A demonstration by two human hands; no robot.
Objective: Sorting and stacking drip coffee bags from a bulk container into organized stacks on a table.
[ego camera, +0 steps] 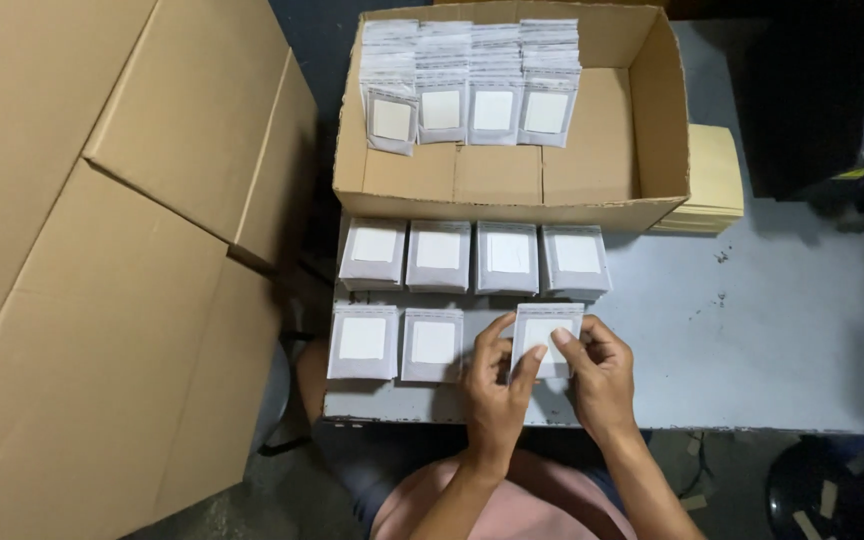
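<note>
Pale grey table (752,330) fills the view, with big cardboard boxes (102,250) at its left side; my left hand (497,395) and my right hand (602,385) both hold one small white packet (544,335) near the front edge, the grip of each hand pinched on it; six packets (472,258) more lie in rows beside it; an open box (592,160) behind holds standing packets (472,85).
</note>
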